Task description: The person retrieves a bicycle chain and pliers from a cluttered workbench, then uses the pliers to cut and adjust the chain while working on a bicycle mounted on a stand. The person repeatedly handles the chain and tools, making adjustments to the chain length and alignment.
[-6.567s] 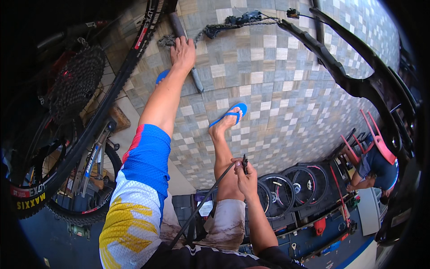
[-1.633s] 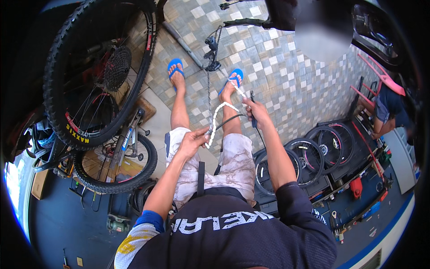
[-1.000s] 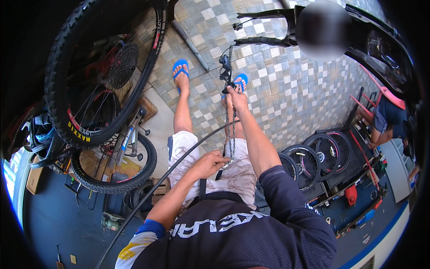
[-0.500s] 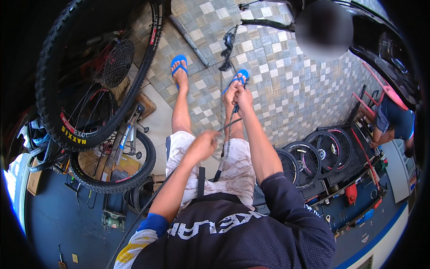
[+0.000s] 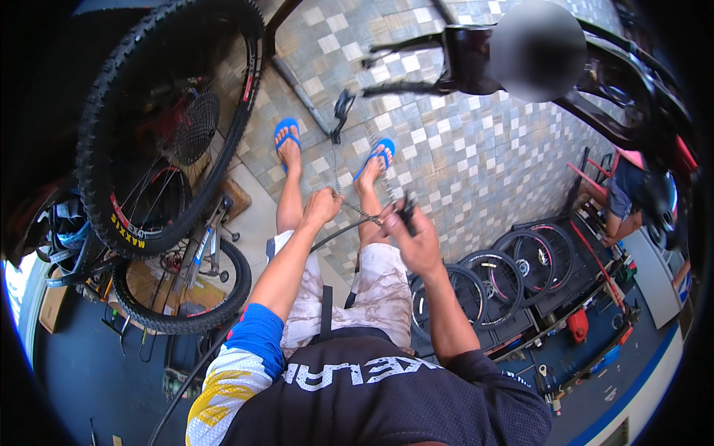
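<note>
Keep the chain taut between our hands

The chain [image 5: 358, 209] loops low between our shins, below the derailleur [image 5: 342, 115]. Our left hand [image 5: 322, 206] pinches it by the fingertips; our right hand [image 5: 416, 241] seems to grip the dark tool [image 5: 406, 210] on the hose [image 5: 338, 235], though blur hides the exact hold and whether those fingers touch the chain too.

We would do well to draw the slack out gently with the left hand, keep the links untwisted, aim the tool along the chain and away from our feet, and let the hose trail clear of the loop.

Against half a second ago, our left hand has risen from over the thigh to beside the shin, our right hand has dropped from over the foot towards the knee, and the derailleur hangs nearer the grey bar [image 5: 300, 93].
</note>
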Available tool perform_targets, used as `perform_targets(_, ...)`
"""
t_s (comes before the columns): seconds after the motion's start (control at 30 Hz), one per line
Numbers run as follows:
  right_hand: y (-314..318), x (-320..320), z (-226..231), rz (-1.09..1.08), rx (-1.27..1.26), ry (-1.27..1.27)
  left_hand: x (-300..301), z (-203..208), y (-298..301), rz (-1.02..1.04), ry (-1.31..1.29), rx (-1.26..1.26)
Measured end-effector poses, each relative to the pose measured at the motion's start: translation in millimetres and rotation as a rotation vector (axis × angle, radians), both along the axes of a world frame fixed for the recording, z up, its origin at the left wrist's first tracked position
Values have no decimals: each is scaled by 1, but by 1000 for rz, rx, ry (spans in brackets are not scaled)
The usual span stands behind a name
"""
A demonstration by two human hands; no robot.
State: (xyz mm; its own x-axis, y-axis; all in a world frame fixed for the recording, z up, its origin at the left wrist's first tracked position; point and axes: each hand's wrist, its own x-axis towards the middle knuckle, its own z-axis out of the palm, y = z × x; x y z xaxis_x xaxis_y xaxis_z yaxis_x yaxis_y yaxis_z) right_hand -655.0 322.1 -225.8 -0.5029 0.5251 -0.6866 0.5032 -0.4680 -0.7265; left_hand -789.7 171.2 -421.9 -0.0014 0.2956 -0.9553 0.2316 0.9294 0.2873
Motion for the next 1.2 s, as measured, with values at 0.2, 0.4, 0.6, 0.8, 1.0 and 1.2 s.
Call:
perform_targets(0.2,31,-25,65,379,414,76,-48,89,95,395,282,875)
perform_targets(0.4,85,-52,111,344,603,92,-122,142,157,-90,-131,1069)
perform_targets(0.6,133,-34,117,95,679,-126,-165,194,189,-19,-34,1092)
perform_targets(0.8,168,-29,84,-118,716,-61,-164,213,243,146,173,1322)
perform_targets(1.0,189,-54,44,-328,701,25,-179,208,324,175,235,1352)
perform_targets(1.2,188,-44,-2,-314,720,-69,-184,198,359,-102,90,1241)
